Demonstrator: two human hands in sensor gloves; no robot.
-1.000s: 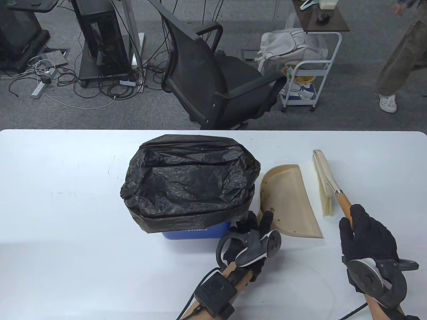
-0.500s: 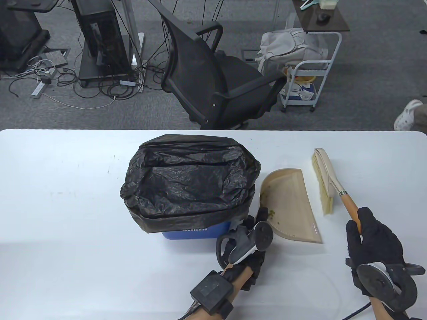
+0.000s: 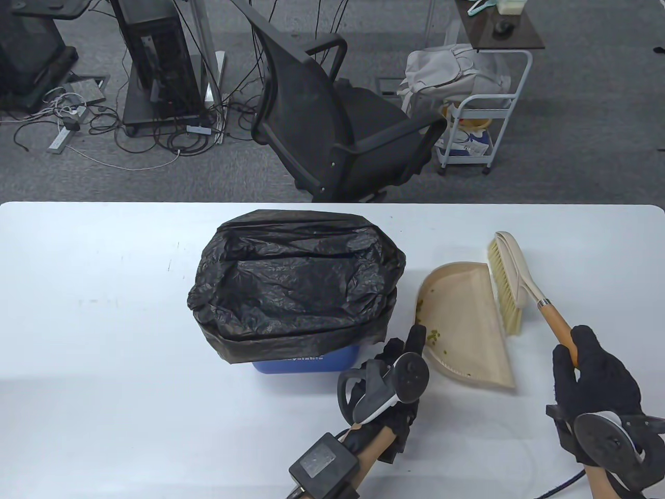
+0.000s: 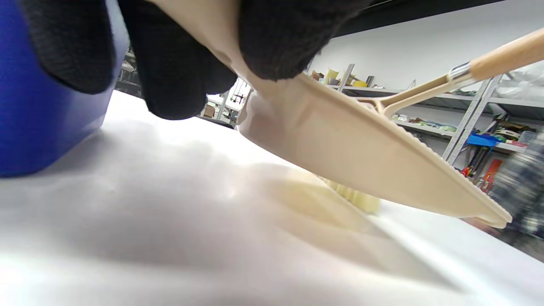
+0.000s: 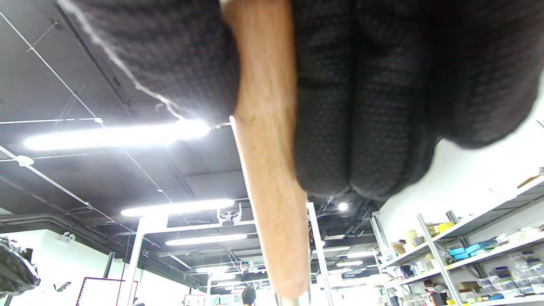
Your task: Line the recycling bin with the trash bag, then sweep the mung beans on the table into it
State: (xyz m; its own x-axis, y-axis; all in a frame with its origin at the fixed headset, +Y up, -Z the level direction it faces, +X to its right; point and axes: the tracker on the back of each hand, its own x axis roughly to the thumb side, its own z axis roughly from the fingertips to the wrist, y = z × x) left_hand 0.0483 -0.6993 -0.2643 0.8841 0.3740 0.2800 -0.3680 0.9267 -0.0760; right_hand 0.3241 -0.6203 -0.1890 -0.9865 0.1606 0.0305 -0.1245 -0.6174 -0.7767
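Left hand [image 3: 400,364]: grips dustpan [image 3: 462,322] at its near corner, lifted off table [image 3: 104,332].
Right hand [image 3: 592,374]: clenched round brush [image 3: 511,283] handle.
Mung beans [image 3: 434,337]: in dustpan.
Bin [image 3: 306,359]: bag-lined, beside dustpan.

- The bin [image 3: 306,358] is blue and stands upright near the middle of the white table; only its lower front shows below the bag.
- The trash bag [image 3: 296,280] is black and crinkled, its mouth open and folded down over the bin's rim.
- The dustpan [image 3: 462,317] is beige, just right of the bin, tilted with its near edge lifted off the table.
- A few green mung beans [image 3: 432,337] lie in the dustpan near its handle end; their number is hard to tell.
- The brush [image 3: 511,283] has pale bristles, a beige head and a wooden handle; its bristles seem to touch the dustpan's right edge.
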